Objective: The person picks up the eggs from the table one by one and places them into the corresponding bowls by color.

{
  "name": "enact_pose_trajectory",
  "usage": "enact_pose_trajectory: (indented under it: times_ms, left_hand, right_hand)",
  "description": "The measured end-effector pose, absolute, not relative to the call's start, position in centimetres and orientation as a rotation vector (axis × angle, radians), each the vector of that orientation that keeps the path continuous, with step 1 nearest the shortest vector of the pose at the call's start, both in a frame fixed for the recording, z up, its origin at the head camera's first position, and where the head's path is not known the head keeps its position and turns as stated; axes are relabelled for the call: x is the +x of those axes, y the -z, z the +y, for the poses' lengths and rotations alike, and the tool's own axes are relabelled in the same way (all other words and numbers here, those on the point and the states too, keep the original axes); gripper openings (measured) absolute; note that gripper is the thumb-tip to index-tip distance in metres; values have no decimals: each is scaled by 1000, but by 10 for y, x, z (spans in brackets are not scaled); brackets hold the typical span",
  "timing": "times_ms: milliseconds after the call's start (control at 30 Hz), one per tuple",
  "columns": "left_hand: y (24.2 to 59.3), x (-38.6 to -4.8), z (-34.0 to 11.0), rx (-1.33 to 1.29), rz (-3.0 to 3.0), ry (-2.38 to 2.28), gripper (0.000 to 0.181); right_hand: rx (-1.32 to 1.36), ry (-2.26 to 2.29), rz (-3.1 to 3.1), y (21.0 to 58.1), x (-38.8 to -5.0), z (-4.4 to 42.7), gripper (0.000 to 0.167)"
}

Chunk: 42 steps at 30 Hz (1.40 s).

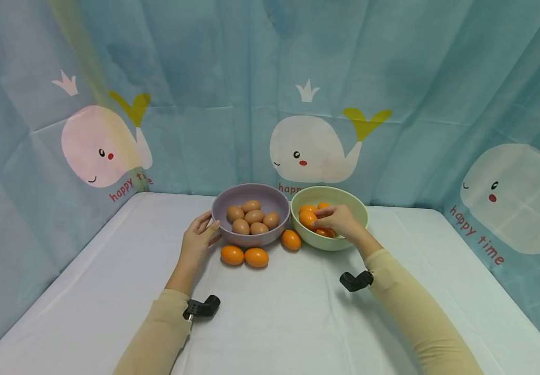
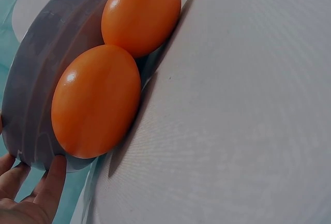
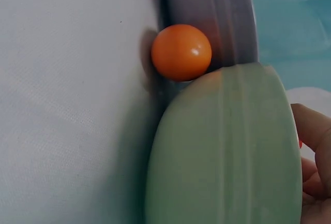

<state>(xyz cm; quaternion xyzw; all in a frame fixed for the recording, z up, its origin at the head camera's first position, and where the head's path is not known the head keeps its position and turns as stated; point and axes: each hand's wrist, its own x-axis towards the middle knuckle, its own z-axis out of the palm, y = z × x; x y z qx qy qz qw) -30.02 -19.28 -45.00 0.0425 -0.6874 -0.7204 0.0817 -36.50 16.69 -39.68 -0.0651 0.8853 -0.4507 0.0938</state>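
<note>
My left hand [image 1: 197,240] touches the left side of the purple bowl [image 1: 251,240], fingers nearly straight along its outside; the left wrist view shows the fingertips [image 2: 58,169] against the bowl's wall. Several brown eggs [image 1: 254,216] lie in that bowl. Over the front right rim of the green bowl [image 1: 311,238] reaches my right hand [image 1: 342,221], its thumb and fingers pinching a glossy orange egg [image 1: 307,218]. Other orange eggs [image 1: 324,232] lie around it inside. In the right wrist view, the green bowl's wall [image 3: 227,151] hides most of the grip.
Two orange eggs [image 1: 244,256] lie side by side on the white tablecloth [image 1: 279,317] before the purple bowl. Another orange egg [image 1: 291,240] sits where the two bowls meet. Behind the bowls hangs a blue curtain [image 1: 204,146] with printed whales.
</note>
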Motion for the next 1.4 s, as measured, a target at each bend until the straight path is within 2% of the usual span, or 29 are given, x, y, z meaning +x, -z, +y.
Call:
enact_pose_trajectory:
  times_ms: [400,933,1400]
  left_hand:
    - [451,-302,-193,152,-2048,2150,57]
    - [450,-300,-192,122,-2049,2150,58]
    - [450,-301,-192,144,-2055,2146,58]
  right_hand:
    - [-167,1304,2624,398,-370,163,43]
    - [-258,1134,2691,391,-376,152,37]
    - [-243,1167,2706,403,-377,156,33]
